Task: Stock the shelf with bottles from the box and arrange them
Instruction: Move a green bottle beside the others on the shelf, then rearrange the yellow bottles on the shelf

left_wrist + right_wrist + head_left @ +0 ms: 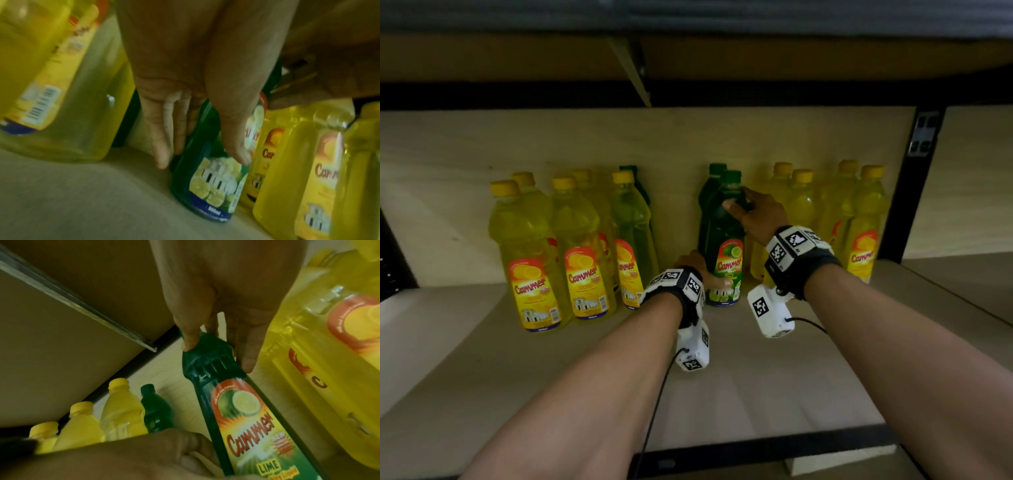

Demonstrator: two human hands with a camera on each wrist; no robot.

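Arranging was under way: the right hand point(758, 214) pinched the shoulder and the left hand point(697, 270) clasped the base of the dark-green plastic lime bottle point(724, 246), upright on the pale wooden shelf point(739, 377) between yellow bottles point(571, 246), probably needing alignment next.

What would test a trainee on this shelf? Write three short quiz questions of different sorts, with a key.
1. True or false: the front green plastic lime bottle lies on its side on the pale wooden shelf board.
2. Multiple choice: the right hand grips that bottle at A) its base, B) its shoulder below the cap, C) its label.
3. Fill in: the left hand holds the bottle low, near the ____ of its body, beside the yellow plastic bottles with yellow caps.

Key: 1 false, it stands upright. 2 B. 3 bottom.
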